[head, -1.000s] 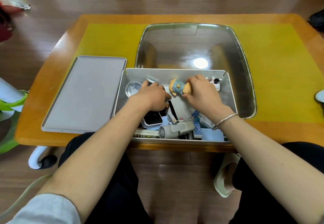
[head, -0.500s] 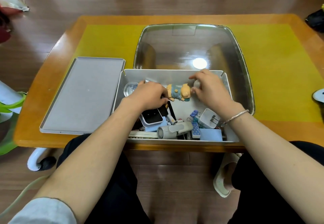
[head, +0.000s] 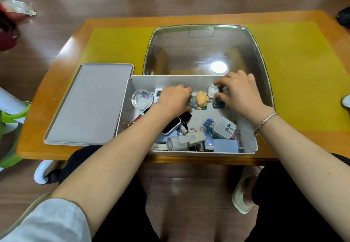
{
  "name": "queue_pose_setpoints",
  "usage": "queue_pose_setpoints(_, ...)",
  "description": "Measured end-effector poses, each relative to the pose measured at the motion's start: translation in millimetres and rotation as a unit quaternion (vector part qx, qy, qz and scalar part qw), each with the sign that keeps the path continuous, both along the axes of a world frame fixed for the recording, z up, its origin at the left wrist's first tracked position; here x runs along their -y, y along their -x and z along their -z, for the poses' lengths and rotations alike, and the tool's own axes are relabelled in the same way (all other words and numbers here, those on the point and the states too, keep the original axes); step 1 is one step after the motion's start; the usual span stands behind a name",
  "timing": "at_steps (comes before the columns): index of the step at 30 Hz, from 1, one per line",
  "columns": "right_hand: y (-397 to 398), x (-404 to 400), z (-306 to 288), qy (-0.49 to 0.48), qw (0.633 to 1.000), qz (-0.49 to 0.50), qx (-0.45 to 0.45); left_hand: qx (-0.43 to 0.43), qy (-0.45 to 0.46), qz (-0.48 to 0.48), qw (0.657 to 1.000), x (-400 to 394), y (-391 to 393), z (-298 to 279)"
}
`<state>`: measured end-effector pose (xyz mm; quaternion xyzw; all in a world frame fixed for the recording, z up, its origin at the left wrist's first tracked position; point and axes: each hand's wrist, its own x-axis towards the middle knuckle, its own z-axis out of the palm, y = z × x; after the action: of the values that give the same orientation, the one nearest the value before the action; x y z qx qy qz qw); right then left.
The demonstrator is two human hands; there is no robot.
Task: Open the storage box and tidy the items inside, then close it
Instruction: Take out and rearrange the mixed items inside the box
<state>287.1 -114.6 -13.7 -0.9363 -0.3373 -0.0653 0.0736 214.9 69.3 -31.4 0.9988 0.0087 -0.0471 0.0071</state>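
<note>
A single wide-angle head view looks steeply down and forward from close above the seated person's lap onto the worktop (head: 56, 147) and open storage box (head: 189, 81).

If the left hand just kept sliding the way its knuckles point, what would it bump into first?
The left hand points rightward, gripping the small orange-headed figurine in blue clothes. Carried straight on, that figurine would likely meet the little white rabbit figurine pinched by the right hand. Depth is hard to judge.

Grey storage box (head: 189, 80), grey lid (head: 89, 105) left of centre; orange-and-blue figurine (head: 198, 101) in my left grip (head: 174, 99), white figurine (head: 213, 90), yellow mat (head: 295, 71), orange table (head: 62, 56).
</note>
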Motion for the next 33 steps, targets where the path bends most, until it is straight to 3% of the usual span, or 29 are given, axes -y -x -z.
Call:
queue_pose_setpoints(7,1,3,-3,-0.034,0.999,-0.011,-0.004,-0.004,0.024,-0.025,0.999,-8,2,2)
queue_pose_setpoints(13,25,-17,-11,-0.083,0.988,-0.092,-0.094,-0.149,0.029,-0.007,0.988,-30,5,-13)
queue_pose_setpoints(18,36,-23,-6,-0.039,0.980,-0.105,-0.166,-0.204,0.044,0.010,0.978,-30,4,-24)
queue_pose_setpoints(24,41,-24,1,-0.015,0.965,-0.112,-0.237,-0.228,0.170,0.012,0.959,-41,10,-48)
queue_pose_setpoints(33,64,-42,12,0.043,0.906,-0.166,-0.387,-0.155,0.182,-0.046,0.970,-33,15,-40)
